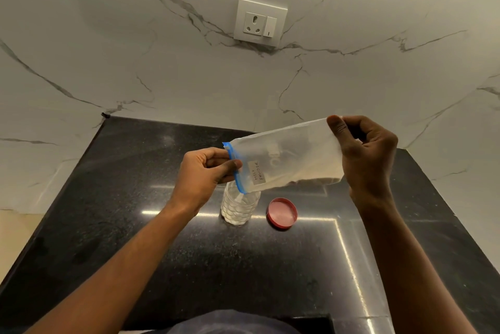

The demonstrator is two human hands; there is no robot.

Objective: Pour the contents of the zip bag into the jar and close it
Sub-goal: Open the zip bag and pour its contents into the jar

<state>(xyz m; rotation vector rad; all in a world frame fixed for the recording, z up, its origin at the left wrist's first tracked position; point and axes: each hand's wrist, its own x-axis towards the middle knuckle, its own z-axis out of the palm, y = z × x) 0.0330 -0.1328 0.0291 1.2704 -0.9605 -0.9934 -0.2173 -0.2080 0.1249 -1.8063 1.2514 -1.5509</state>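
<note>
Clear plastic zip bag [286, 158] held nearly level above the black counter [135, 225], blue zip edge [234, 168] at its left end, dipping toward the jar [239, 205]. Left hand [205, 171] pinches the zip edge between thumb and fingertips; right hand [365, 155] pinches the closed bottom end, raised a little higher. Handwritten label [257, 172] on the bag reads something like "milk powder"; not fully legible.

Step in hand, as judged: pouring. To do it well, the lower corner of the bag mouth wants to sit right over the jar opening before the right hand lifts further. Raise the bottom end slowly so the powder slides rather than dumps. Left pinch should hold the mouth open and narrow, like a spout. Risk: powder spilling past the rim onto the counter.

Containers:
- Bag: pale powder lies along the lower fold near the right hand; the rest looks empty and frosted with dust.
- Jar: clear, dimpled plastic, upright on the counter, directly under the zip edge, open. Contents appear whitish, but hard to tell from the wall pattern.
- Red lid [282, 213]: lying flat just right of the jar, apart from it. Closing not yet done.
</note>
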